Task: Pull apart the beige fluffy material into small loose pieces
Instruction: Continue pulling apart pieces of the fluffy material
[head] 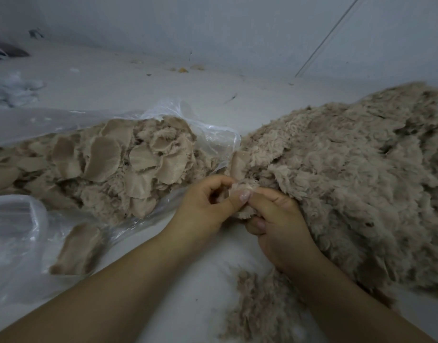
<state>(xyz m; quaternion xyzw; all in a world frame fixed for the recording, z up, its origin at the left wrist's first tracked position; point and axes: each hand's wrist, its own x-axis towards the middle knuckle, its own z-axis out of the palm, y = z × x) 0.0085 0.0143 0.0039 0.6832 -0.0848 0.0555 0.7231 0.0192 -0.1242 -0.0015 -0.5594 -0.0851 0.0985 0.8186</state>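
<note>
A big heap of beige fluffy material point(349, 184) covers the right side of the pale floor. At its near left edge my left hand point(203, 206) and my right hand point(279, 229) meet. Both pinch one small tuft of the material point(245, 188) between thumb and fingers. The tuft still touches the heap. To the left, a clear plastic bag point(208, 129) lies open, filled with many small beige pieces point(109, 164), several showing their smooth backing.
One loose beige piece point(77, 248) lies on plastic at lower left. Loose beige fluff point(257, 308) lies between my forearms. A grey wall point(213, 26) rises behind, with small scraps point(183, 69) at its foot. White fluff point(12, 90) sits far left.
</note>
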